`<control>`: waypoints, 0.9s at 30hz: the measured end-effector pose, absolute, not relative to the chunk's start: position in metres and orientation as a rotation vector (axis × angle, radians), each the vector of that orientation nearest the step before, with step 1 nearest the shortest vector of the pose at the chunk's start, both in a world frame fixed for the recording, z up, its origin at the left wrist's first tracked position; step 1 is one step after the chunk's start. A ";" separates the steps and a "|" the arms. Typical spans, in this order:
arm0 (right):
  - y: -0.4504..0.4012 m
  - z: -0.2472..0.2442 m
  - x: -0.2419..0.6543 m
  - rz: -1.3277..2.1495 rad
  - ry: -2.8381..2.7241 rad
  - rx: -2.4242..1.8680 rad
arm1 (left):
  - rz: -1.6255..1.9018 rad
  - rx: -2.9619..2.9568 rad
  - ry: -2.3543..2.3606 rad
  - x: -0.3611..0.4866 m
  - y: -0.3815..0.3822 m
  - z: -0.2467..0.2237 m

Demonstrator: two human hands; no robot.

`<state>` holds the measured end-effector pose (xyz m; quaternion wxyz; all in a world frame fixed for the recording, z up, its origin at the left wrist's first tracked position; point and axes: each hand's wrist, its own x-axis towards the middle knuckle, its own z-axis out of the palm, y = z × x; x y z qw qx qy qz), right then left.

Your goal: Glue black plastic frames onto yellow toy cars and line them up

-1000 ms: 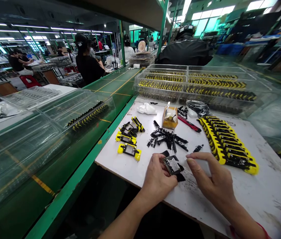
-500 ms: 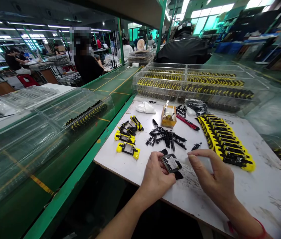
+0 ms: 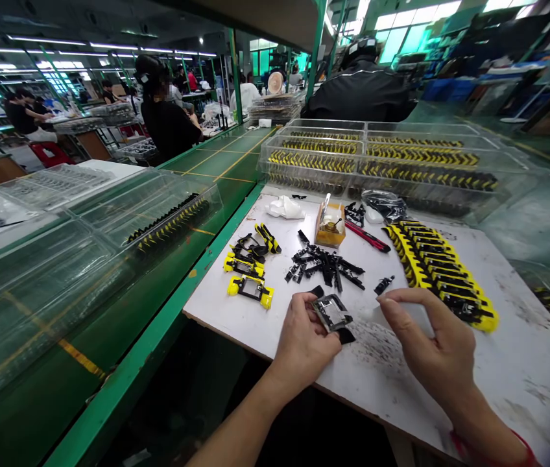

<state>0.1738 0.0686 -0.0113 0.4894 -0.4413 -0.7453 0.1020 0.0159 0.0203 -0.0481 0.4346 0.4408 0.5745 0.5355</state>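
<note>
Black frame (image 3: 332, 313), left hand (image 3: 301, 347), diagonal long axis

on the workbench (image 3: 216, 311), a utility knife (image 3: 367, 237) lies between a box (image 3: 330, 225) and a row of frames (image 3: 430, 266).

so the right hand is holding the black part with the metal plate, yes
No, it is the left hand that holds the black part with the metal plate, as the head view shows; the right hand is beside it, not touching it.
</note>
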 end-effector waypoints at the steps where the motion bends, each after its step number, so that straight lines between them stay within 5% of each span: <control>1: 0.069 -0.011 0.176 0.253 -1.815 -1.067 | 1.345 1.090 1.425 0.016 0.020 -0.048; 27: 0.070 -0.008 0.184 0.435 -1.965 -1.031 | 1.358 1.071 1.402 0.015 0.018 -0.050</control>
